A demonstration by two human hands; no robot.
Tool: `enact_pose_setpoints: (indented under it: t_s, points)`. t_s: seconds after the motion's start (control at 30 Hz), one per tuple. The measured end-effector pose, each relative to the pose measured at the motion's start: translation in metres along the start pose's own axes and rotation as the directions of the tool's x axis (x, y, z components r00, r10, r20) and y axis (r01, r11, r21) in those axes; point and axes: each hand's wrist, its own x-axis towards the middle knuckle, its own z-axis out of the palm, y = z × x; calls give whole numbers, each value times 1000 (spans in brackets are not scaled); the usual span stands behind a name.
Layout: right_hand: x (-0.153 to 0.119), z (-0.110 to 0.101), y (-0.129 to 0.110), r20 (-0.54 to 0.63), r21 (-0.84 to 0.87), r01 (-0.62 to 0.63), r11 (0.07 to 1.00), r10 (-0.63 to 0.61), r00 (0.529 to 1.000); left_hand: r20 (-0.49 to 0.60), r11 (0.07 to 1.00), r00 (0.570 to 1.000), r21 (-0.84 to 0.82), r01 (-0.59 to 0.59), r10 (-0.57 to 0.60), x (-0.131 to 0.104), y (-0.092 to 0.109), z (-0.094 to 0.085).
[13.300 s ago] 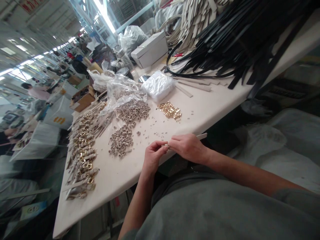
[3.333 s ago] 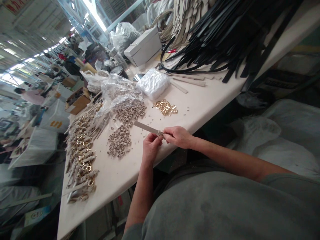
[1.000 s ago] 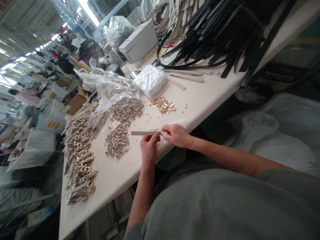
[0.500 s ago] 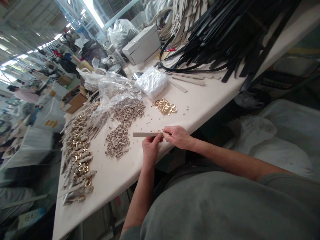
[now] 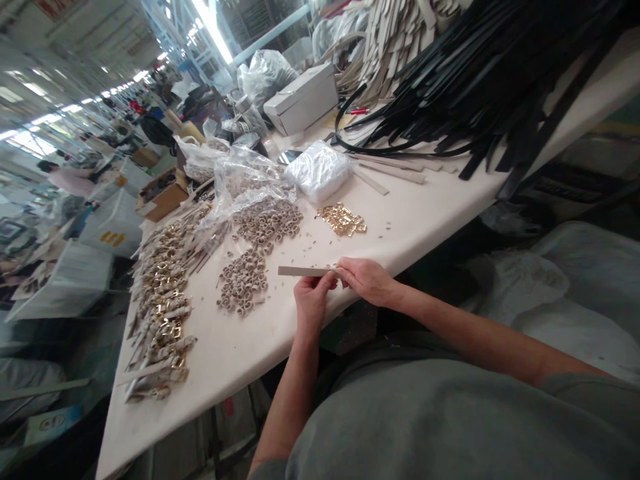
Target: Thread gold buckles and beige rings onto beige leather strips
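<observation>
Both hands meet over the table's near edge at a narrow beige strap (image 5: 301, 271), whose free end points left. My left hand (image 5: 311, 301) pinches it from below near its right end. My right hand (image 5: 369, 281) is closed around that right end, and its fingers hide what is there. Just beyond the hands lies a small pile of gold buckles (image 5: 342, 219). To the left, small beige strap loops (image 5: 243, 283) are heaped, and past them is a long row of beige straps with gold buckles (image 5: 167, 293).
Behind the loops sit a clear plastic bag (image 5: 250, 177) and a plastic-wrapped white bundle (image 5: 320, 170). A white box (image 5: 301, 100) stands farther back. Black straps (image 5: 450, 87) spread over the far right, beside beige straps (image 5: 395, 47). Tiny scraps dot the pale table (image 5: 240, 360).
The view has shifted, so the table and hands appear slightly farther right. Both hands keep their hold on the strap, with the fingers at its right end slightly rearranged.
</observation>
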Motion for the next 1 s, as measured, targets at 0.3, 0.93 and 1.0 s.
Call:
enact_pose_setpoints:
  t_s: [0.3, 0.93, 1.0]
  points:
    - [5, 0, 11, 38, 229, -18, 973, 9, 999, 62, 983, 998, -183, 16, -5, 2, 7, 8]
    - [11, 7, 51, -299, -171, 16, 985, -67, 952, -677, 790, 729, -502, -352, -106, 128, 99, -217]
    - [14, 7, 49, -296, -192, 14, 981, -71, 953, -686, 821, 721, -464, -333, -95, 152, 114, -226]
